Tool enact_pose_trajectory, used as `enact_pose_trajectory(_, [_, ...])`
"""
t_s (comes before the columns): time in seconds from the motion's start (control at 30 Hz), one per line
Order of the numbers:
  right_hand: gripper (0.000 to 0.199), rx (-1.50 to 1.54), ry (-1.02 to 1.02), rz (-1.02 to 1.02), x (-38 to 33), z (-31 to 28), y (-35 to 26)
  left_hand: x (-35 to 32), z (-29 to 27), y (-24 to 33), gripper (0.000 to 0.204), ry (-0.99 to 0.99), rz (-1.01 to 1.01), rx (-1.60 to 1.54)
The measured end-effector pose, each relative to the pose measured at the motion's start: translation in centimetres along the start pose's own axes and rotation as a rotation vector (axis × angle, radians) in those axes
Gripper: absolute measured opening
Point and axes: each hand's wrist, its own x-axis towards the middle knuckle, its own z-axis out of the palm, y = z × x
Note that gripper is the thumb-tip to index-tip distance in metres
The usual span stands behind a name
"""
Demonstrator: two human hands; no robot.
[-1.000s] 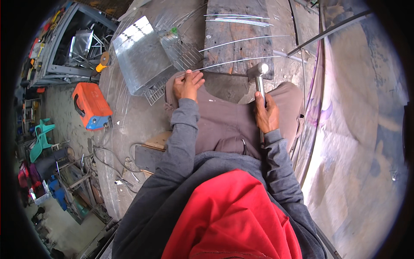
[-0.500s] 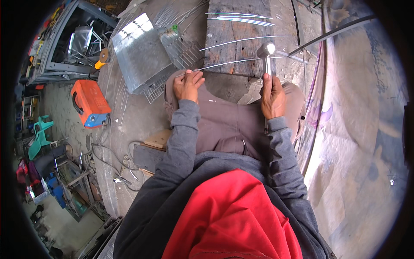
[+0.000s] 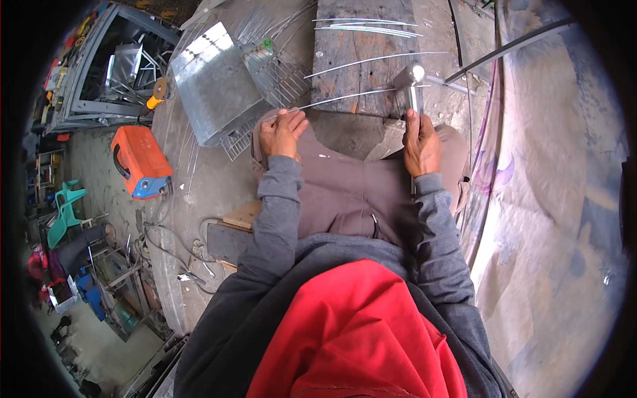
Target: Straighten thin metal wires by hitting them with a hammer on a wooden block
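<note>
My left hand (image 3: 282, 136), above my left knee, pinches the near end of a thin metal rod (image 3: 345, 97). The rod runs to the right across the near part of a worn wooden board (image 3: 361, 46). Closed round the handle of a steel hammer (image 3: 409, 77) is my right hand (image 3: 422, 147), by my right knee. The hammer's head is over the rod's far part; I cannot tell whether they touch. Farther up the board lie another single rod (image 3: 371, 61) and a small group of rods (image 3: 371, 28).
Left of the board are a sheet-metal box (image 3: 222, 93) and a wire grid (image 3: 282, 76). An orange machine (image 3: 142, 159) with a blue front stands farther left, near cables (image 3: 166, 232). A metal bar (image 3: 511, 48) and a draped cloth (image 3: 537, 199) are on the right.
Both hands keep their hold on the rod and the hammer. The hammer's head has tilted very slightly to the left and looks blurred; the whole view has shifted a little.
</note>
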Motion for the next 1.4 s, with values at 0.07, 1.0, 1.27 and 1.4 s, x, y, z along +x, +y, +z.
enact_pose_trajectory(0.07, [0.051,-0.037,-0.035,0.018,0.6,-0.4,0.2,-0.1,-0.4,0.2,0.033,0.012,-0.012,0.008])
enact_pose_trajectory(1.0, [0.056,0.13,-0.08,0.181,1.8,-2.0,2.3,-0.5,-0.2,1.0,0.031,0.041,-0.023,-0.04])
enact_pose_trajectory(1.27, [0.053,0.133,-0.113,0.176,-0.1,-1.8,2.7,-0.5,-0.7,0.6,0.022,-0.006,0.026,-0.079])
enact_pose_trajectory(1.4, [0.053,0.143,-0.11,0.184,-0.3,-1.8,2.6,-0.4,-0.7,0.4,0.02,-0.069,0.006,-0.067])
